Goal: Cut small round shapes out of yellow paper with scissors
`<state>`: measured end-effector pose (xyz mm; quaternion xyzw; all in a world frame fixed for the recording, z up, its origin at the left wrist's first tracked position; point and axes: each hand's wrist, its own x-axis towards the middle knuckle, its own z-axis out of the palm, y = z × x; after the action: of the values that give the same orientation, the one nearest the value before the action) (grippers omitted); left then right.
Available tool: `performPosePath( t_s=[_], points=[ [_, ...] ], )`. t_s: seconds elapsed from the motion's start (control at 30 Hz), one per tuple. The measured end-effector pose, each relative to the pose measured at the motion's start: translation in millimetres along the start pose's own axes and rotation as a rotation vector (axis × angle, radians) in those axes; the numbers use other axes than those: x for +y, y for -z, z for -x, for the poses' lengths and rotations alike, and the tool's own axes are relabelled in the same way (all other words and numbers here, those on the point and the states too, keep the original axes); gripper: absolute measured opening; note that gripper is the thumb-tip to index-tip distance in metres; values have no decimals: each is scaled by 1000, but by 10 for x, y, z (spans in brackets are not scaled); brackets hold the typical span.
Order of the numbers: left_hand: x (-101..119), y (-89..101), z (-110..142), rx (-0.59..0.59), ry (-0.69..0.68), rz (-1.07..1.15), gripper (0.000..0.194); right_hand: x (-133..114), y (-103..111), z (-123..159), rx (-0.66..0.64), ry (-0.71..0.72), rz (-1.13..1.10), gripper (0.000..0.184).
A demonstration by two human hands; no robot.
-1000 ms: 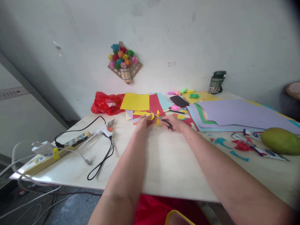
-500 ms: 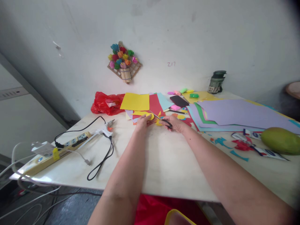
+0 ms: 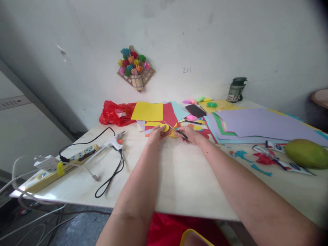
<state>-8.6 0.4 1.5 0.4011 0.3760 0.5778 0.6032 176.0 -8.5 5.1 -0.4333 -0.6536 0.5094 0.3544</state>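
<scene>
My left hand (image 3: 156,133) pinches a small rounded piece of yellow paper (image 3: 165,128) between thumb and fingers. My right hand (image 3: 191,134) is closed around the dark handles of a pair of scissors (image 3: 181,134), whose blades point up and left beside the yellow piece. Yellow scraps (image 3: 174,133) lie between the two hands. Just behind them are a yellow sheet (image 3: 147,111) and a red sheet (image 3: 170,114). Whether the blades touch the paper is too small to tell.
To the left, a glue gun (image 3: 114,141) and a power strip (image 3: 84,153) lie with loose cables. A red plastic bag (image 3: 115,114) sits at the back. Stacked coloured sheets (image 3: 256,123), a green fruit (image 3: 306,153), tubes (image 3: 294,167) and a bottle (image 3: 236,90) occupy the right.
The yellow scrap by the scissor blades sits a little lower. Both hands keep nearly the same place and grip.
</scene>
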Motion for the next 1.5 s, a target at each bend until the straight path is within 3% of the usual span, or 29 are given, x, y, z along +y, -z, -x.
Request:
performPosePath(
  t_s=[0.37, 0.63, 0.83, 1.03, 1.27, 1.5],
  points=[
    [-1, -12, -23, 85, -7, 83, 16, 54, 21, -30, -2, 44, -78, 30],
    [14, -24, -19, 9, -49, 116, 23, 24, 52, 0, 122, 83, -100, 37],
    [32, -38, -3, -7, -57, 100, 28, -9, 26, -16, 137, 103, -184, 40],
    [25, -11, 13, -109, -88, 37, 32, -120, -36, 24, 161, 113, -215, 39],
    [33, -45, 42, -129, -77, -26, 30, -86, -86, -51, 186, 166, -268, 42],
    [24, -58, 59, -104, -53, -83, 35, -113, -87, -92, 293, 189, -382, 50]
  ],
)
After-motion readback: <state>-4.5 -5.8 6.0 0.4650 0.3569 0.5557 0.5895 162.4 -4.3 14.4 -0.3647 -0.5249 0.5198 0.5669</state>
